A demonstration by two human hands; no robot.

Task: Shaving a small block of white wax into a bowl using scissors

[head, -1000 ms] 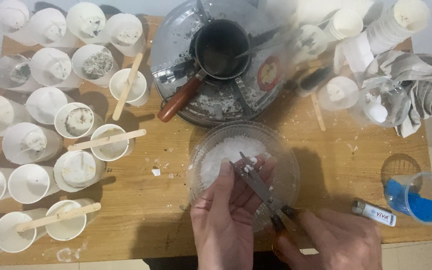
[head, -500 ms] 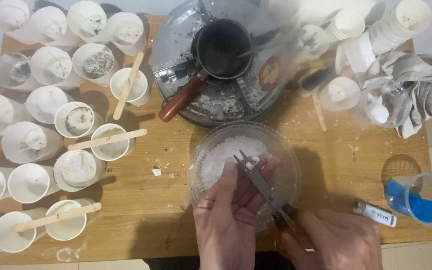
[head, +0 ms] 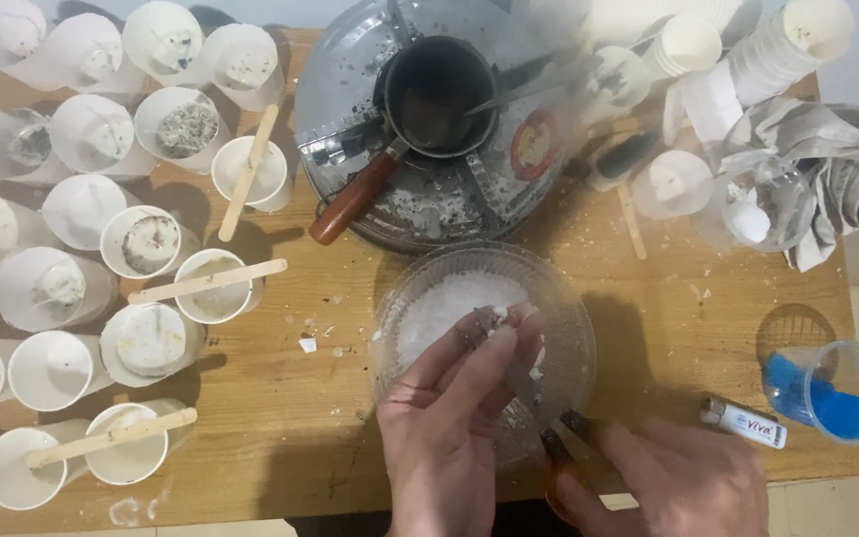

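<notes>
Two hands meet over the clear bowl (head: 484, 343) of white flakes, near the front edge of the wooden table (head: 668, 328). Your left hand (head: 449, 418) has its fingertips (head: 509, 323) pressed together in a pinch on something small at the tips of the pliers (head: 539, 393); what that is looks too blurred to name. Your right hand (head: 678, 477) grips the pliers' handles low at the near edge, fingers curled round them, though how hard they squeeze you cannot tell.

Judging from this, keep the work low and centred over the bowl so any crumbs fall back into the flakes and not onto the table, where bits already lie scattered. Hold the pinch firm and let the pliers do the pulling, with your right wrist steady and the tool in line with your left fingers. Mind the bowl's rim: it is light and could tip if a hand leans on it. To the far side sits the dark pot (head: 439, 94) on its round metal tray (head: 350, 89); keep your sleeves away from it. Paper cups (head: 141, 244) crowd the left, a blue-filled cup (head: 827, 393) and a lighter (head: 745, 422) lie to the right
</notes>
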